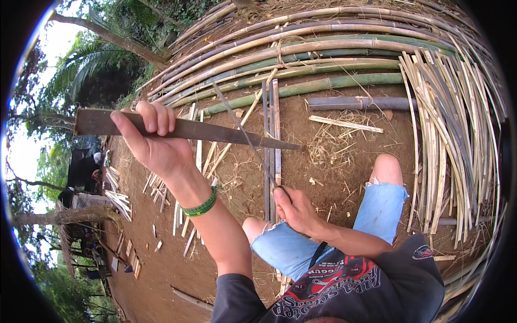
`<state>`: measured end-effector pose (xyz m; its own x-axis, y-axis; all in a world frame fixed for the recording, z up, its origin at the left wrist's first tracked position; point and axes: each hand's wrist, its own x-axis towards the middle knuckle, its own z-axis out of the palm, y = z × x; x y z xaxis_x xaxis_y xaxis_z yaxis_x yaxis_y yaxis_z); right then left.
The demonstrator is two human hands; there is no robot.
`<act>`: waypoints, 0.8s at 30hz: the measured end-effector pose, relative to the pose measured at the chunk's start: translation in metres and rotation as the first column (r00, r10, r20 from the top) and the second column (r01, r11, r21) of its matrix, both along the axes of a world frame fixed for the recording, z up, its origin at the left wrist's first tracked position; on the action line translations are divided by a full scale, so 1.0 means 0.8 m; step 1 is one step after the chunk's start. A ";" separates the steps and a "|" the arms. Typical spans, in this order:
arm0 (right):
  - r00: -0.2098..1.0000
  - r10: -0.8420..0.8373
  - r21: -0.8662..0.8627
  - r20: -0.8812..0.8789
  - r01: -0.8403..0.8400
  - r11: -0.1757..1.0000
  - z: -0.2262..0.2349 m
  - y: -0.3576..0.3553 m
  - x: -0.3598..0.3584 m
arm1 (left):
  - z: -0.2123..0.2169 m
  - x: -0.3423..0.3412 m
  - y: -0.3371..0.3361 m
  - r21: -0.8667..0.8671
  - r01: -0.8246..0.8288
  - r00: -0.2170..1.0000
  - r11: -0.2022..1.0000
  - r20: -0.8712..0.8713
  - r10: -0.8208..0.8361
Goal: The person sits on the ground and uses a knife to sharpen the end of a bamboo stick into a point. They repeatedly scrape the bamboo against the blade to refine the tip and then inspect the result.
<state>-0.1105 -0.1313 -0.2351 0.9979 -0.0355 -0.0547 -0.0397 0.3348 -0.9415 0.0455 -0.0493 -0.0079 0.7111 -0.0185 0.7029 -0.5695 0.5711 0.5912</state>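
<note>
My left hand (pixel 169 153) is raised at the left, its fingers wrapped round a long dark bamboo slat (pixel 215 131). The slat's wide end sticks out past the hand; its narrow-looking end points right, over the ground. My right hand (pixel 298 211), lower and nearer my legs, is closed round the dark handle of a long, thin-looking knife (pixel 230 110). The blade slants up and left and crosses the slat right of my left hand. I cannot tell whether the edge touches it. Below lie two long strips (pixel 277 129), one dark, one partly pale.
Long bamboo poles (pixel 344 81) lie across the far side. A big pile of split bamboo strips (pixel 444 145) is at the right. Shavings (pixel 339 148) litter the dirt ahead of my knees. Shorter pale strips (pixel 157 188) and trees (pixel 113 37) are at the left.
</note>
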 end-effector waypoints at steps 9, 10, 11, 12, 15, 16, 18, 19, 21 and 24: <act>0.993 -0.080 -0.104 -0.089 0.071 0.992 -0.077 0.008 0.005 | -0.024 -0.061 0.004 -0.047 -0.223 0.969 0.974 0.093 0.227; 0.997 -0.067 -0.108 -0.027 0.064 0.992 -0.059 0.008 -0.006 | -0.026 -0.066 0.002 -0.048 -0.228 0.968 0.972 0.099 0.232; 0.998 -0.052 -0.111 0.034 0.056 0.992 -0.049 0.008 -0.012 | -0.028 -0.069 0.002 -0.049 -0.234 0.966 0.971 0.104 0.238; 0.982 -0.062 -0.185 0.176 0.095 0.978 -0.044 0.006 -0.015 | -0.026 -0.073 0.000 -0.057 -0.240 0.965 0.969 0.094 0.245; 0.992 -0.126 -0.157 0.006 0.125 0.980 -0.092 0.011 -0.008 | -0.030 -0.071 0.002 -0.075 -0.285 0.951 0.956 0.100 0.292; 0.984 -0.078 -0.081 -0.158 0.066 0.995 -0.099 0.005 0.002 | -0.031 -0.070 0.005 -0.102 -0.292 0.951 0.951 0.077 0.301; 0.990 -0.071 -0.131 -0.122 0.054 0.990 -0.090 0.005 -0.008 | -0.031 -0.074 0.006 -0.072 -0.284 0.950 0.956 0.115 0.291; 0.992 -0.060 -0.158 -0.113 0.041 0.987 -0.078 0.003 -0.016 | -0.035 -0.075 0.009 -0.056 -0.287 0.948 0.956 0.124 0.291; 0.993 -0.055 -0.178 0.100 0.073 0.981 -0.062 0.005 -0.020 | -0.035 -0.076 0.008 -0.079 -0.267 0.954 0.961 0.122 0.275; 0.993 -0.065 -0.168 -0.096 0.048 0.985 -0.097 0.006 -0.018 | -0.034 -0.075 0.009 -0.092 -0.246 0.961 0.965 0.110 0.256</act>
<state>-0.1246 -0.1264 -0.3128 0.9837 -0.1085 -0.1432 -0.1224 0.1790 -0.9762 -0.0142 -0.0423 -0.0352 0.5965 0.2070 0.7754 -0.7642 0.4416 0.4700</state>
